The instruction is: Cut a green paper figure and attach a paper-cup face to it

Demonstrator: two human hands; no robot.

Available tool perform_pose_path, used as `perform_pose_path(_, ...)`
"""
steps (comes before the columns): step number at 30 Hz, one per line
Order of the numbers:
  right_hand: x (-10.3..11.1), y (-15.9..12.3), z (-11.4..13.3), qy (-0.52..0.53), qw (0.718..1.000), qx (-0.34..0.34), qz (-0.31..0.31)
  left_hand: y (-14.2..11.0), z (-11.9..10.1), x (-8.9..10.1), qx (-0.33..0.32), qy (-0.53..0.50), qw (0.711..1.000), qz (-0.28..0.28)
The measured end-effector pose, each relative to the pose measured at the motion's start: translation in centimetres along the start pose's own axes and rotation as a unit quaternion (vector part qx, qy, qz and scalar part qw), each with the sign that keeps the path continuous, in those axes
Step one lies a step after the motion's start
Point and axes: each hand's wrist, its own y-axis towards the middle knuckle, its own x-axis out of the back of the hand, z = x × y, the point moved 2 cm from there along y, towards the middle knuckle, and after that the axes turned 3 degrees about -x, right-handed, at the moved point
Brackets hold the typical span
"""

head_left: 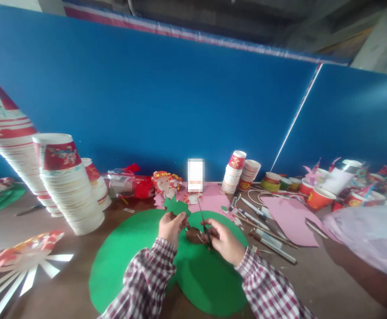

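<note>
My left hand pinches a jagged-edged piece of green paper between thumb and fingers. In my right hand is a pair of scissors, the blades pointing up and away from me, a little to the right of the green piece. Both hands are above large round sheets of green paper that lie on the table. Just beyond the hands are pink paper and a cut-out with red, yellow and white colouring. My fingers partly hide the scissor handles.
Tall stacks of paper cups stand at the left, and a shorter cup stack at the back. Pens, a pink sheet, an orange bowl and a plastic bag lie to the right. A blue panel rises behind the table.
</note>
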Motion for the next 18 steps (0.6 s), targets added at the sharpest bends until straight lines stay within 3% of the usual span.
perform_pose_path(5,0.03,0.07,-0.03,-0.016,1.0,0.01,-0.01,-0.19,-0.11,-0.17,-0.011,-0.009,0.999,0.029)
perform_pose_path(18,-0.35,-0.09,0.47,0.02,0.999,-0.025,0.039,-0.56,0.87,-0.37,0.024,0.005,0.994,0.11)
